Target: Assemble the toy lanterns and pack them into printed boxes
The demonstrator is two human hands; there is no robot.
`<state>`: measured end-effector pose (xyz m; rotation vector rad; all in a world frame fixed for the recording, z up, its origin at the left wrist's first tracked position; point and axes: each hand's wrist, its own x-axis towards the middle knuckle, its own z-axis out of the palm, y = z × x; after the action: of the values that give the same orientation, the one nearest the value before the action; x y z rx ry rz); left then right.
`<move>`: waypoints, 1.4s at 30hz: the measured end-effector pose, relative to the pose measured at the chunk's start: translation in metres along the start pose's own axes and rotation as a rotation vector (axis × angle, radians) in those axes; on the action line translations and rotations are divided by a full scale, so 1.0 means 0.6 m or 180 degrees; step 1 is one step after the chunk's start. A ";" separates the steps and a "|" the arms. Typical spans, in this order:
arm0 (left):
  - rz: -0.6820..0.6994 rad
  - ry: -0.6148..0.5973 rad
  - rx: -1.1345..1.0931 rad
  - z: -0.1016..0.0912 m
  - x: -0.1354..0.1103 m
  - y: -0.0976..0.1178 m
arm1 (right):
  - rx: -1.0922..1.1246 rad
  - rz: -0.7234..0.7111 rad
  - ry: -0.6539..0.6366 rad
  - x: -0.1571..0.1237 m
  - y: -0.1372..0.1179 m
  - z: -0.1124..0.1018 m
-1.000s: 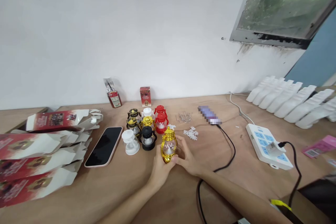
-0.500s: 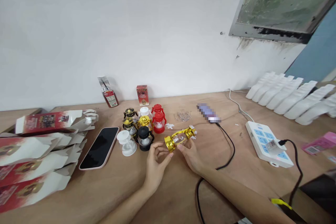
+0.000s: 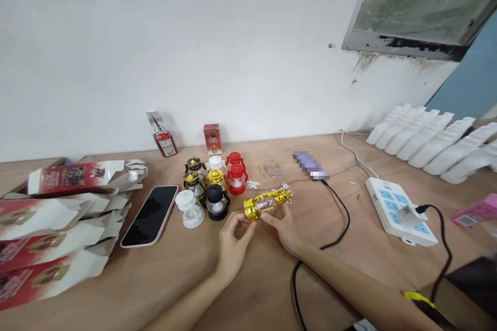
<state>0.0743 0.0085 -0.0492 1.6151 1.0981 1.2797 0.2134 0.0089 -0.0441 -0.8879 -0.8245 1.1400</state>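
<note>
Over the table, gold lantern still sideways, seemingly unmoved

- Wooden table along a white wall.
- Folded cartons stacked at the left, with a dark phone beside them.
- Small lanterns clustered mid-table.
- White power strip at the right, with a black cable plugged in.
- Row of white moulded pieces at the far right.

The left hand and right hand and both forearms are bare.

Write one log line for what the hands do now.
left hand: at gold lantern base | right hand: holds gold lantern | lantern: tipped sideways
</note>
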 end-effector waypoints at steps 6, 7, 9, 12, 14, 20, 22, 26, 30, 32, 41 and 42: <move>0.0004 0.0002 0.0034 0.001 0.000 -0.006 | 0.0112 0.0097 -0.0009 0.002 0.004 -0.001; 0.0005 0.0005 0.0028 0.001 0.001 -0.008 | 0.0133 0.0112 0.0008 0.002 0.006 -0.002; 0.0015 0.0029 0.0012 0.002 0.001 -0.010 | 0.0139 0.0117 0.0033 0.002 0.007 -0.003; 0.0037 0.0049 0.0012 0.004 0.002 -0.011 | 0.0166 0.0111 -0.0063 0.003 0.009 -0.005; 0.0054 0.0031 0.0063 0.004 0.002 -0.010 | 0.0203 0.0130 -0.0130 0.003 0.009 -0.007; 0.0172 -0.0094 0.0163 0.002 0.000 0.001 | 0.0308 0.0193 -0.0235 0.005 0.009 -0.008; 0.0259 -0.0189 0.0140 0.000 -0.001 0.007 | 0.0406 0.0231 -0.0277 0.005 0.007 -0.007; 0.0300 -0.0356 0.0023 -0.003 -0.002 0.015 | 0.0563 0.0395 -0.0320 0.005 0.003 -0.007; 0.0210 -0.0277 0.0073 0.000 -0.002 0.008 | 0.0545 0.0440 -0.0317 0.004 0.004 -0.010; 0.0186 -0.0261 0.0112 0.001 -0.001 0.005 | 0.0531 0.0463 -0.0289 0.003 0.006 -0.011; 0.0086 -0.0313 0.0183 0.000 -0.002 0.013 | 0.0481 0.0542 -0.0310 0.004 0.013 -0.015; 0.0064 -0.0315 0.0188 0.000 -0.001 0.012 | 0.0470 0.0553 -0.0350 0.004 0.013 -0.015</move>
<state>0.0755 0.0055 -0.0427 1.7186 1.0700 1.1770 0.2192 0.0112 -0.0549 -0.7908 -0.7523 1.3938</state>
